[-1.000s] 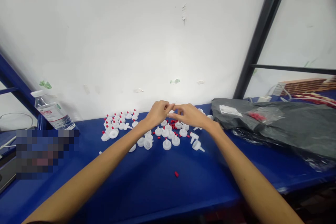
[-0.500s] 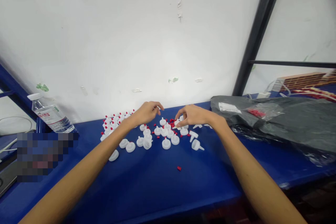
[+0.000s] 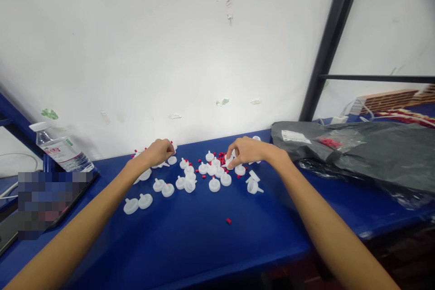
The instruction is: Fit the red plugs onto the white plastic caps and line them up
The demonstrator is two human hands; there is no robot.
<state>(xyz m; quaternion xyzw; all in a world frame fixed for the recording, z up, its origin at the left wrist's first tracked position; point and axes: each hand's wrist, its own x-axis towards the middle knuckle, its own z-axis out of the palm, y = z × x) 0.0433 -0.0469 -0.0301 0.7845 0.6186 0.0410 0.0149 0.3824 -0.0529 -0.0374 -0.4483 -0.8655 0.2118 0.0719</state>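
Note:
My right hand is closed with thumb and fingers on a white nozzle cap, among loose white caps and small red tips. Toward the back left, my left hand has its fingertips pinched beside a white nozzle cap; what they hold, if anything, is hidden. Several red-tipped white caps stand behind and under that hand, partly covered by it. Between the hands sits a loose group of white nozzle caps, some upright and some tipped over.
A single red tip lies on the blue table near the front. At left stand a water bottle and a dark device with a blurred screen. A grey plastic bag covers the right side, beside a black post.
My left hand has moved left and slightly toward me, over the red-tipped caps. The right hand stays at the pile with its white cap. The view has shifted slightly.

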